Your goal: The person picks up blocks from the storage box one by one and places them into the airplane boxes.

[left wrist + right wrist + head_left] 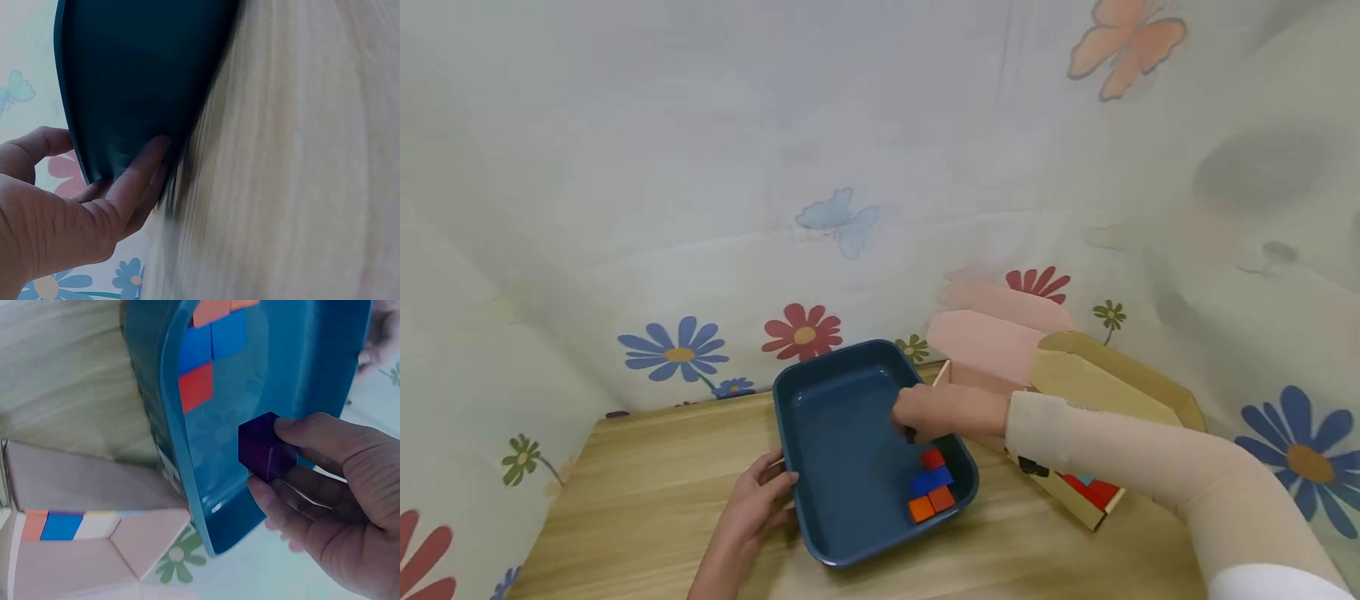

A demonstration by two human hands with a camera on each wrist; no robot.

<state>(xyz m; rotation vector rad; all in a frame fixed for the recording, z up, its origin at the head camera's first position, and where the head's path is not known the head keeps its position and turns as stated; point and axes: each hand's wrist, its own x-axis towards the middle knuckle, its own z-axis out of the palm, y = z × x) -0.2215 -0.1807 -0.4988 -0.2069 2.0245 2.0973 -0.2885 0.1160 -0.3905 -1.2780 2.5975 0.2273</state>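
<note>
My right hand pinches a dark purple cube between thumb and fingers, over the inside of a deep blue tray. In one corner of the tray sit several blocks: a red block, blue blocks and orange ones, lying close together. At the tray's left side, my left hand grips its wall, the thumb at the rim and the fingers against the outside. The right wrist view shows the cube apart from the other blocks.
Right of the tray stands an open cardboard box, its lid raised, with more coloured blocks inside. My right forearm crosses above it. The wooden table meets a flower-printed cloth behind and at the sides.
</note>
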